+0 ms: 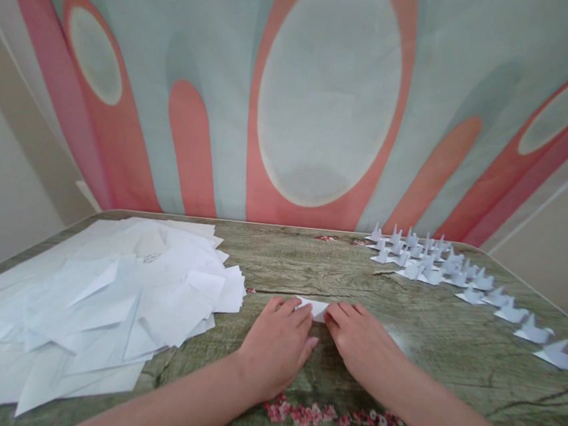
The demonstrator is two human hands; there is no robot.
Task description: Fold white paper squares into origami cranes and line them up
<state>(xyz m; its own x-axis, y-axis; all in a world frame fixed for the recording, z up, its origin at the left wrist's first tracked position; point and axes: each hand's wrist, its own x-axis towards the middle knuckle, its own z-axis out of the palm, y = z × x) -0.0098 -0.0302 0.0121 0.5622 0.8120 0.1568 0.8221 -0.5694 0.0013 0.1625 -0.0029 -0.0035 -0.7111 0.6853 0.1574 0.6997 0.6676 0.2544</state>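
A small folded piece of white paper (pixel 313 308) lies on the table between my two hands. My left hand (pixel 276 339) holds its left end against the tabletop with curled fingers, the thumb standing a little apart below. At the other end, my right hand (pixel 355 334) has its thumb and fingers closed on the paper's right edge. Both hands cover parts of the paper, so only its middle shows, and its full shape is hidden.
A large heap of loose white paper sheets (pixel 103 316) spreads over the left side. Several folded paper birds (pixel 510 310) stand in rows along the right and back right. The wood-patterned table (pixel 279 259) with printed flowers (pixel 302 412) meets a patterned backdrop (pixel 324 110).
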